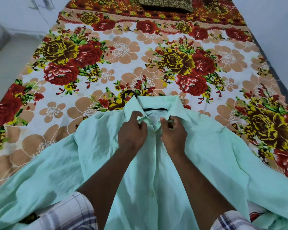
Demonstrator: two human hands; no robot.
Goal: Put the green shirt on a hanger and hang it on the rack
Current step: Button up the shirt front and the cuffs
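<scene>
The pale green shirt [206, 146] lies spread front-up on the bed, collar away from me and sleeves out to both sides. A black hanger [155, 109] is inside it: a bar shows in the neck opening and its hook [129, 93] sticks out past the collar on the left. My left hand [131, 131] pinches the left side of the placket just below the collar. My right hand [173, 131] pinches the right side of the placket at the top button. The two hands sit close together at the neck.
A floral bedsheet [123, 52] in red, yellow and peach covers the bed. A dark patterned pillow [166, 3] lies at the far end. White walls and floor [10, 47] border the bed on the left and right. No rack is in view.
</scene>
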